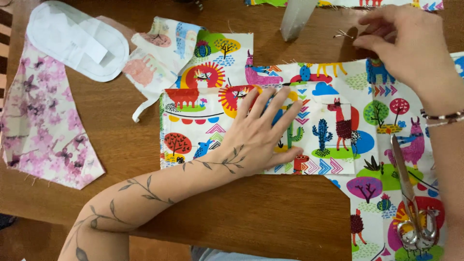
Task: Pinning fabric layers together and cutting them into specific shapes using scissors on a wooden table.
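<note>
Left hand (261,130) lies flat, fingers spread, on bright llama-print cotton fabric (338,125) — right hand (396,43) pinches small metal pins (342,34) above the brown wooden bench (121,140).

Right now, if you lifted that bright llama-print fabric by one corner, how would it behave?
The llama-print fabric would probably droop: it lies thin and flat on the wooden table. It looks light, so it may slide once the left hand lifts. The scissors resting on it would likely drag along.
</note>
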